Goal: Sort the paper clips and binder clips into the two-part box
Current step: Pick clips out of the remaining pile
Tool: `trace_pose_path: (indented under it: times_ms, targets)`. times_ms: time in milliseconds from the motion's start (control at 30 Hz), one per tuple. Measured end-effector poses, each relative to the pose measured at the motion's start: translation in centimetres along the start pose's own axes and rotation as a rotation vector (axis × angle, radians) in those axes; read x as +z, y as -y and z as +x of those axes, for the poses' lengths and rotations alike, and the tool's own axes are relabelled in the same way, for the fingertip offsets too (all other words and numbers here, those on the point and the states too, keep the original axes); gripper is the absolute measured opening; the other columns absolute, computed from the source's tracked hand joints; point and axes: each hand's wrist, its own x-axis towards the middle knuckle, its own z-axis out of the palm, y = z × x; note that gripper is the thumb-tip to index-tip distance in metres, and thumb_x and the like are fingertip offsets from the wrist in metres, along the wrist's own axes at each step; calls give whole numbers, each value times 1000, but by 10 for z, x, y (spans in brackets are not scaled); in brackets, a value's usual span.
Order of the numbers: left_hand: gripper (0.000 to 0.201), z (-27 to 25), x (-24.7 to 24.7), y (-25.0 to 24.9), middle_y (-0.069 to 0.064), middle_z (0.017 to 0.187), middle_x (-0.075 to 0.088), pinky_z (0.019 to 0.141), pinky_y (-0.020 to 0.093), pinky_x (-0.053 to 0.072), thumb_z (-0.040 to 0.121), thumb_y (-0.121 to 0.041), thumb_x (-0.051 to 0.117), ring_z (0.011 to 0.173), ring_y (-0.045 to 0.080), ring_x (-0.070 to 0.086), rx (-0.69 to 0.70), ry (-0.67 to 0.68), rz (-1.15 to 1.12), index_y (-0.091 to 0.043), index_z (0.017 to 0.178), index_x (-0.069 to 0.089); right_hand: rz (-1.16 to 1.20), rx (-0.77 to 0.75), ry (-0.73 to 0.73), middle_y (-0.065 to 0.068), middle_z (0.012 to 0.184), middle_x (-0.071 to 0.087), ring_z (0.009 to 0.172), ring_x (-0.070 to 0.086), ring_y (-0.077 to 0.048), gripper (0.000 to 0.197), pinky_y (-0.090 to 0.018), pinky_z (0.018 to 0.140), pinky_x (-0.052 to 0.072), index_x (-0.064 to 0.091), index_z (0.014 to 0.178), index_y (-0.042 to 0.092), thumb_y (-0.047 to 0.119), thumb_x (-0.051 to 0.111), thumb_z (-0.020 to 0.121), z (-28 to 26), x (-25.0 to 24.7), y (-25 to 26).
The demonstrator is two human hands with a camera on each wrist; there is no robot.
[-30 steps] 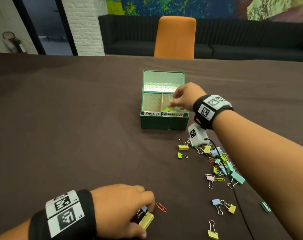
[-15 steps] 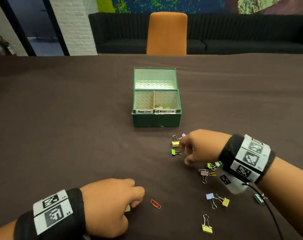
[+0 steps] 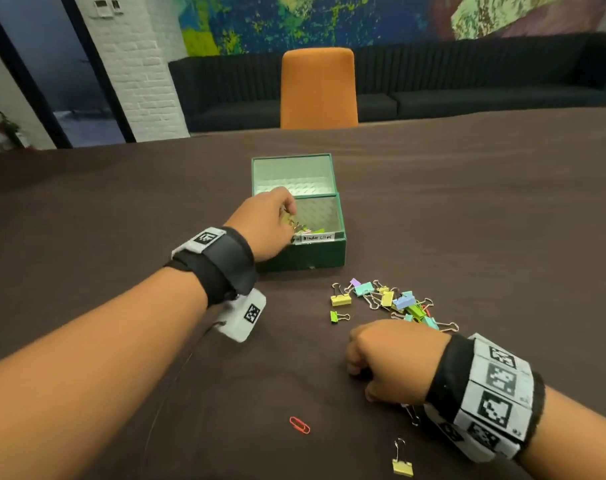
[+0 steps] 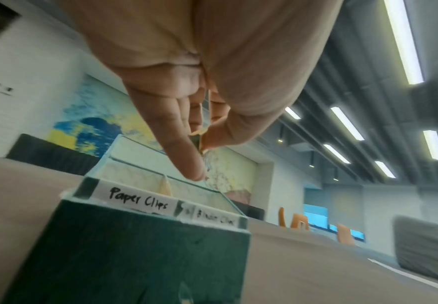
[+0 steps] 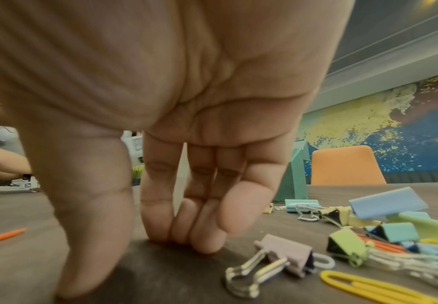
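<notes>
The green two-part box stands mid-table, labelled "Paper Clips" on the left and "Binder Clips" on the right. My left hand hovers over it near the divider, pinching yellowish binder clips between thumb and fingers. Several binder clips lie in the right compartment. My right hand rests its fingertips on the table and holds nothing. It sits just in front of the pile of pastel binder clips. A red paper clip lies near me.
The box lid stands open behind the compartments. Loose yellow and green binder clips lie apart from the pile. A lilac binder clip and a yellow paper clip lie by my right hand. An orange chair is beyond the table.
My left hand carried its binder clips from the near table edge up to the box. My right hand left the box, passed the pile and came down on the table nearer to me.
</notes>
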Motion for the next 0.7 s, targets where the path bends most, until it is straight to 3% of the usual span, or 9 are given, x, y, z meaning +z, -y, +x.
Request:
trace_pose_path:
  times_ms: [100,167,300,400,467,567,700]
  targets:
    - [28,35,17,7,4,84,60,65,46,60,82,-5,47,71,30,71,-119,-9,-142,-30,89,58,26,0,-8,6,110,62,102,59,-19,28,-31,85,50,67,109,28,28,70,81,-1,-2,0]
    - [32,47,28,12,2,79,61,66,46,62,86,-1,48,69,26,73,-161,13,-157,-29,93,60,48,-3,-6,5,110,64,102,59,-19,28,-29,84,48,68,109,26,28,72,82,-1,-3,-2]
    - [39,47,30,8,-1,90,72,80,36,60,93,-16,57,69,13,71,-126,36,-14,-32,127,62,74,-2,2,3,107,65,99,60,-20,25,-30,84,49,68,107,22,29,71,82,0,-3,-4]
    - [38,28,21,-4,1,115,70,92,35,53,96,-24,55,93,18,69,-63,14,104,-33,133,60,61,-26,-14,3,109,64,101,60,-21,26,-33,85,50,68,109,25,35,67,86,0,0,-6]
    - [29,7,20,-15,-2,121,63,94,36,49,95,-28,57,105,22,63,54,18,202,-33,123,65,69,-26,-21,7,112,63,104,60,-18,29,-33,85,50,67,114,30,41,64,87,-5,1,-9]
    - [23,-33,29,-31,-9,108,65,89,32,49,92,-27,60,100,14,62,211,175,248,-35,111,70,148,-3,-10,16,111,63,103,60,-11,29,-31,86,50,66,113,38,46,63,85,-20,4,-21]
    - [23,-79,50,-45,-15,105,61,91,32,48,89,-35,63,100,8,59,344,467,263,-36,112,68,321,111,-189,17,87,67,81,61,0,9,-24,79,51,66,90,33,29,64,83,-53,-2,-61]
